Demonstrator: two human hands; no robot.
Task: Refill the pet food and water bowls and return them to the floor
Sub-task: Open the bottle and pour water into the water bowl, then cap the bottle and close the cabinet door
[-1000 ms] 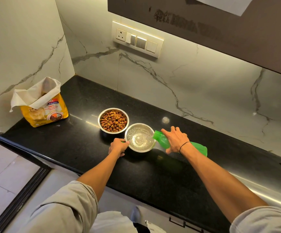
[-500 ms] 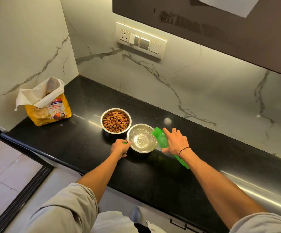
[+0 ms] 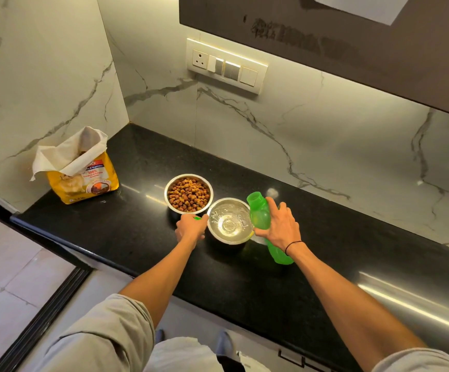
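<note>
Steel bowls are sitting filled on the counter [image 3: 126,232], kibble bowl [image 3: 188,194] far-left of water bowl [image 3: 230,220], while right hand [image 3: 281,227] is gripping the green bottle [image 3: 262,218], left hand [image 3: 191,227] is pinching its cap [image 3: 197,218]; floor return remaining

Both arms reach forward over the counter [image 3: 325,237]. The left hand [image 3: 191,229] is curled, knuckles up, pinching a small green cap [image 3: 197,218]. The right hand [image 3: 279,226] wraps the green bottle [image 3: 260,216], a black band round its wrist.
</note>
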